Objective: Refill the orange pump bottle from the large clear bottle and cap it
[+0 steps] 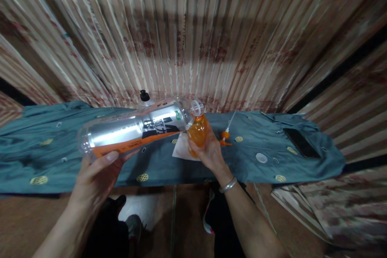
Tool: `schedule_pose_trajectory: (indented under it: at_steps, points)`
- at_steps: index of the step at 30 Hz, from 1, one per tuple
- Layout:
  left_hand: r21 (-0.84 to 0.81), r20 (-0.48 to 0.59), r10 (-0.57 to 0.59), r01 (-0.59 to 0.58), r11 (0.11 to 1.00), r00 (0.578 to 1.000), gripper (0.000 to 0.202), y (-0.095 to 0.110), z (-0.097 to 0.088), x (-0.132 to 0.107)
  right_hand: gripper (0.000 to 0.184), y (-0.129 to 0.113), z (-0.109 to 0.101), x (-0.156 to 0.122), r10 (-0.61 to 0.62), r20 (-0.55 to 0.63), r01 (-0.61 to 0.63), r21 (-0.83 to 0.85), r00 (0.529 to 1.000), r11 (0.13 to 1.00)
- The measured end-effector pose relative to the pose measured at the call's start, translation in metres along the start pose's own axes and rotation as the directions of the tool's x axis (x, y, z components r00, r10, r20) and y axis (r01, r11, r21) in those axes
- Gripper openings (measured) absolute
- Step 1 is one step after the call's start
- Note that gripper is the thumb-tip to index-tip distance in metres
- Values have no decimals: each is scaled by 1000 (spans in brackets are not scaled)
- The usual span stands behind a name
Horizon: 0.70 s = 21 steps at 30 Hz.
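My left hand [98, 165] grips the base of a large clear bottle [133, 129] with a silver and black label. The bottle lies almost level, with orange liquid along its lower side. Its open mouth meets a clear funnel [196, 109] that sits in a small bottle [198, 131] filled with orange liquid. My right hand [210, 151] is wrapped round this small bottle and holds it upright over a white tissue [181, 149] on the table.
A teal patterned cloth [60, 157] covers the table. On it lie an orange pump sprayer head [226, 135], a white cap [261, 157] and a black phone [300, 142]. A black-capped bottle [144, 98] stands behind. Striped curtains hang beyond.
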<state>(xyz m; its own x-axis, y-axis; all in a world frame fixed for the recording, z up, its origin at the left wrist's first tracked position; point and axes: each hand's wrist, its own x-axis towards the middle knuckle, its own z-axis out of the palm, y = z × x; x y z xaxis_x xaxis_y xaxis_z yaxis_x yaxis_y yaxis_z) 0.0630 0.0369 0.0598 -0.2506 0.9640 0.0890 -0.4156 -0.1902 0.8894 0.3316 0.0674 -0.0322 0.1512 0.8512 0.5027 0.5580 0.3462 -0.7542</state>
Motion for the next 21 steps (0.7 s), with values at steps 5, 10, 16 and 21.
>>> schedule_pose_trajectory:
  at_steps: [5,10,16,21]
  points:
    - [17,53,-33,32,999,998,86,-7,-12,0,77,3,1,0,8,-3,-8,-7,1000,1000]
    - [-6,98,-60,61,998,993,88,-13,-20,0,81,5,-2,-1,1,24,0,-18,1000,1000]
    - [43,86,-80,76,996,993,87,-13,-22,-1,82,6,1,-5,4,-16,-5,-17,1000,1000]
    - [60,74,-128,124,990,989,85,-12,-19,-8,92,9,6,-12,50,-36,-49,13,998,999]
